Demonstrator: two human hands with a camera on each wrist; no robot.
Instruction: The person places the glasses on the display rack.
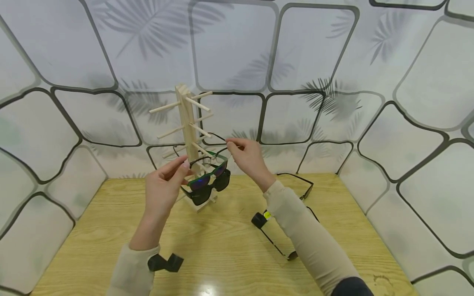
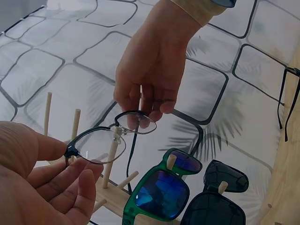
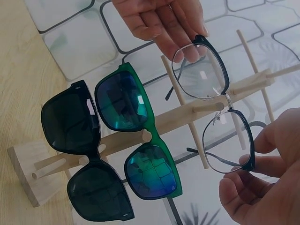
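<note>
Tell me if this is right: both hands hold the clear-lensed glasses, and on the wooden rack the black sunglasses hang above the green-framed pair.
Not quite: the black sunglasses hang below the green-framed pair, as the head view shows. The left hand and right hand do hold the clear-lensed glasses, and both sunglasses are on the wooden rack.

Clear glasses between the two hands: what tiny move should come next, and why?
Maybe gently ease the clear glasses onto the wooden peg near their bridge. The left hand and right hand hold opposite sides, the bridge looks close to that peg, and green sunglasses and black sunglasses already hang lower on the stand.
</note>
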